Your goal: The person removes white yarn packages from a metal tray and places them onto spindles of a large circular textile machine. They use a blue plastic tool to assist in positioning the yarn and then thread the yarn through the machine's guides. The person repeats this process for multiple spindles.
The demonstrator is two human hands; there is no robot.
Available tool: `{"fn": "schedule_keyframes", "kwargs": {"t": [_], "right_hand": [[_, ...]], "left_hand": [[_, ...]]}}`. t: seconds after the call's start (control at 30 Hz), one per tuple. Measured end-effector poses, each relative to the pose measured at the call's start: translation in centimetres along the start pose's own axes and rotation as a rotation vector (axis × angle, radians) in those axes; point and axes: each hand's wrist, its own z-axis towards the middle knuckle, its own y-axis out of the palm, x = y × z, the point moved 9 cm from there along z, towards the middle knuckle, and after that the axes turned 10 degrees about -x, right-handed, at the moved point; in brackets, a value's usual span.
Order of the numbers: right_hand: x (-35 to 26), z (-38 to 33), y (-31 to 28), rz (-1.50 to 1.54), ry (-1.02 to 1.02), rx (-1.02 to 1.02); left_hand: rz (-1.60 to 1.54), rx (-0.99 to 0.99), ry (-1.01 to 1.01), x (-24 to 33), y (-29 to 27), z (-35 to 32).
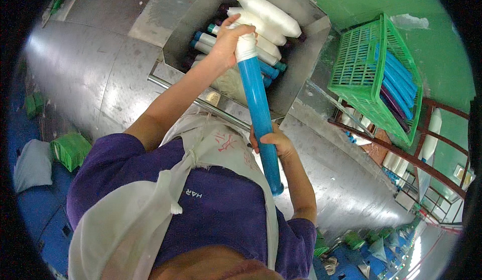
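Gripping a blue tube (258,104), left hand (228,41) wraps its white-wound top. Right hand (273,144) clasps lower down, over the metal bin (201,24).

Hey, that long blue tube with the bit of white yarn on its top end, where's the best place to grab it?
Grip the blue tube on its bare lower half, from the side. The right hand already wraps it there; the left hand covers the yarn-wound top.

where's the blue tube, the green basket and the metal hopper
blue tube (258,109), head view, mid shaft
green basket (359,59), head view, mesh side wall
metal hopper (193,21), head view, bare left inner wall
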Motion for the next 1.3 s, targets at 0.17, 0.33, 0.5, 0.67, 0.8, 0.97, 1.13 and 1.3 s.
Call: {"fn": "schedule_keyframes", "kwargs": {"t": [0.17, 0.33, 0.5, 0.67, 0.8, 0.97, 1.13, 1.3], "right_hand": [[-3.1, -0.9, -2.6, -0.965, 0.004, 0.431], [0.5, 0.8, -1.1, 0.014, 0.132, 0.071], [-3.5, 0.6, -3.7, -0.88, 0.018, 0.455], [-2.4, 1.8, -3.4, -0.59, 0.039, 0.332], [-3.1, 1.8, -3.9, -0.835, 0.1, 0.442], [-1.5, 3.0, -3.8, -0.344, 0.107, 0.334], [-5.3, 3.0, -3.1, -1.013, -0.067, 0.477], [-1.8, 3.4, -4.2, -0.574, 0.217, 0.413]], "left_hand": [[0.107, 0.071, 0.073, 0.5, -1.2, 0.4], [0.089, -0.024, 0.131, 0.8, -0.7, 1.6], [0.33, 0.072, 0.169, 1.0, -1.4, 2.4], [0.235, 0.034, 0.157, 0.0, -1.8, 3.1], [0.273, 0.05, 0.147, -0.1, -2.2, 3.7], [0.285, 0.004, 0.163, -0.7, -2.4, 4.4], [0.386, 0.076, 0.108, -0.5, -4.2, 5.4], [0.239, 0.112, 0.15, 0.4, -3.6, 4.8]]}}
